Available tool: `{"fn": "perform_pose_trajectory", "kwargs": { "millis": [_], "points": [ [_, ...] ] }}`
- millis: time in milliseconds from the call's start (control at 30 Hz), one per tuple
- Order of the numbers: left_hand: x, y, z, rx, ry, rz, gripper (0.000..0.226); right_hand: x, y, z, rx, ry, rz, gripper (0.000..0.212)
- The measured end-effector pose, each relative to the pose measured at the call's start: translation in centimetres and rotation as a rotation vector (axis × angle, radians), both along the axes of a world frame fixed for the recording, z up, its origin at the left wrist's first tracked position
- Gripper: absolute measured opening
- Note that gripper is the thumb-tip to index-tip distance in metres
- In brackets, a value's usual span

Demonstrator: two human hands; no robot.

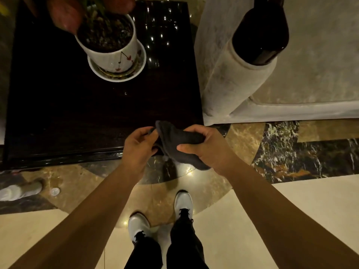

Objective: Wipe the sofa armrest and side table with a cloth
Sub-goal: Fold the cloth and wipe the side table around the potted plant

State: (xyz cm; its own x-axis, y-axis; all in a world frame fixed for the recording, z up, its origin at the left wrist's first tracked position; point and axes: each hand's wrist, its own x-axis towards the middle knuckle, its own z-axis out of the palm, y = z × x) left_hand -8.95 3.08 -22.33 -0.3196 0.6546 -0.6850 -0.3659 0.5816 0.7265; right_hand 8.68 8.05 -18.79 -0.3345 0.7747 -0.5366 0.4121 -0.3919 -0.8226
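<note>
At the table's near right corner, a person standing on a marble floor holds a dark cloth in both bare hands. Right hand is closed round the bunched middle of the cloth, thumb pressed on its near side and fingers curled over the top, while a loose end hangs below the wrist. Left hand is half curled, its fingertips pinching the cloth's left edge; the palm itself is partly open. Cloth and hands hang over the table's front edge, and whether the cloth touches the wood cannot be told. Most of the glossy dark tabletop lies bare between the hands and a white potted plant that stands in a saucer toward the far side. Just right of the table, with a narrow gap between, rises the pale sofa armrest, capped by a dark rounded piece. White shoes stand on open floor below the hands.
</note>
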Motion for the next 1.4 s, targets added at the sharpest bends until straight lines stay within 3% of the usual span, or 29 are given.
{"fn": "perform_pose_trajectory", "kwargs": {
  "millis": [100, 233, 300, 467, 533, 600, 700, 800, 867, 933, 1000, 1067, 1167, 1300, 1400],
  "points": [
    [1.3, 0.3, 1.0, 0.027, -0.048, 0.089, 0.024, 0.2, 0.0, 0.5, 0.082, -0.069, -0.051, 0.026],
    [3.0, 1.2, 1.2, -0.031, 0.053, -0.06, 0.035, 0.8, 0.1, 0.7, 0.059, -0.058, -0.101, 0.031],
    [3.4, 2.0, 1.2, -0.059, -0.012, -0.085, 0.037, 1.2, 0.5, 1.2, 0.052, -0.078, -0.064, 0.034],
    [2.7, 3.7, 1.7, 0.026, -0.045, -0.23, 0.013, 2.7, 2.5, 2.4, -0.136, 0.099, 0.017, 0.036],
    [1.5, 3.8, 1.7, 0.108, -0.192, -0.305, 0.034, 3.6, 3.7, 2.7, -0.328, 0.313, 0.017, 0.036],
    [0.2, 3.5, 1.6, 0.056, -0.416, -0.37, 0.064, 4.3, 5.0, 2.6, -0.472, 0.498, 0.047, 0.036],
    [-0.7, 3.8, 1.5, -0.032, -0.517, -0.469, 0.062, 4.5, 6.9, 0.8, -0.535, 0.484, -0.059, 0.042],
    [-0.7, 5.8, 0.2, -0.124, -0.238, -0.317, 0.051, 3.3, 8.6, -2.5, -0.508, 0.267, -0.211, 0.043],
    [-1.0, 7.2, -1.4, -0.199, 0.156, -0.252, 0.058, 2.0, 9.4, -4.9, -0.255, -0.109, -0.195, 0.047],
    [-1.5, 7.8, -2.5, -0.231, 0.639, -0.378, 0.067, 0.8, 9.5, -6.3, 0.119, -0.485, -0.114, 0.05],
    [-1.2, 7.5, -2.9, -0.109, 0.92, -0.489, 0.061, -0.2, 8.7, -7.0, 0.319, -0.501, -0.046, 0.055],
    [0.3, 6.6, -3.0, 0.015, 0.954, -0.622, 0.056, -0.7, 6.8, -7.8, 0.424, -0.527, 0.191, 0.061],
    [2.6, 4.9, -4.0, 0.014, 0.963, -0.846, 0.063, 0.2, 4.2, -9.7, 0.491, -0.648, 0.596, 0.065],
    [2.7, 4.0, -5.3, -0.005, 0.945, -0.722, 0.068, 1.8, 3.7, -11.3, 0.565, -0.738, 0.736, 0.064],
    [2.7, 4.4, -5.0, -0.015, 0.94, -0.742, 0.07, 1.0, 4.4, -11.1, 0.47, -0.782, 0.773, 0.066]
  ]
}}
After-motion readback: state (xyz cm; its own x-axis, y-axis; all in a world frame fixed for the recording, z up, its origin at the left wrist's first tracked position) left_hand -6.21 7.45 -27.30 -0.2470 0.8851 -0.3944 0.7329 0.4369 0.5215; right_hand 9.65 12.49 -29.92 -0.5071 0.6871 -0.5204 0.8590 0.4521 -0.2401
